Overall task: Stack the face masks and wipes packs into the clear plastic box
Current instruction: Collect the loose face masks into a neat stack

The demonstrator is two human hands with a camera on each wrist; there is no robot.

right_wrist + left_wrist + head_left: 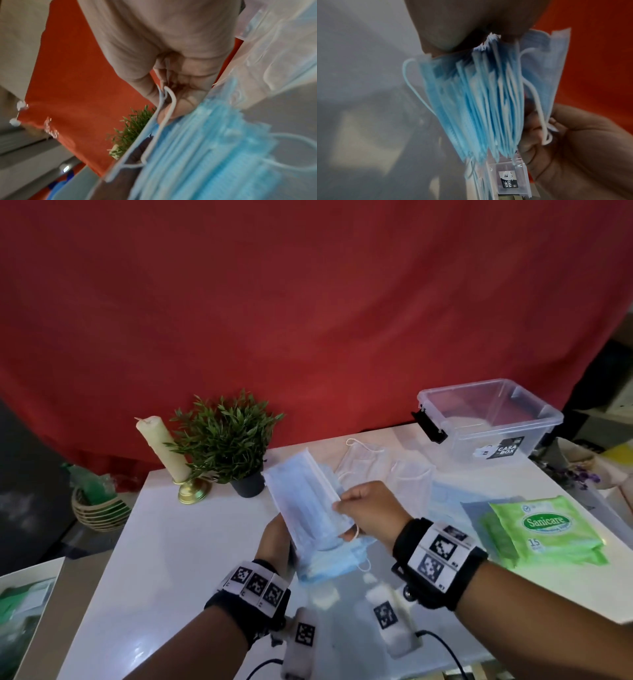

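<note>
Face masks, pale blue, pleated and with white ear loops, form a bundle (310,508) held upright between both hands above the near middle of the glossy white surface (164,559). The left hand (275,542) supports the bundle's lower edge from beneath, fingers curled round it; the left wrist view shows the pleated edges fanned out under that grip. The right hand (368,510) pinches the bundle's right side between thumb and fingertips, and an ear loop (167,108) crosses its fingers in the right wrist view. Both grips are closed on the bundle; neither hand is free. More blue masks (329,566) lie flat on the surface just beneath the held bundle.

Judged from this, the step in hand is gathering and squaring the masks before carrying them. Beyond the hands lie loose white masks (383,470), not yet collected. To the right rest green wipes packs (544,530), also untouched. At the far right corner stands the clear plastic box (489,419), lid off, black latch hanging at its left end; it appears empty.

The next move probably calls for carrying the bundle rightward and away to the box, keeping the loops from snagging on its rim. A white candle (162,446) and a small potted green plant (227,440) stand at the far left.
</note>
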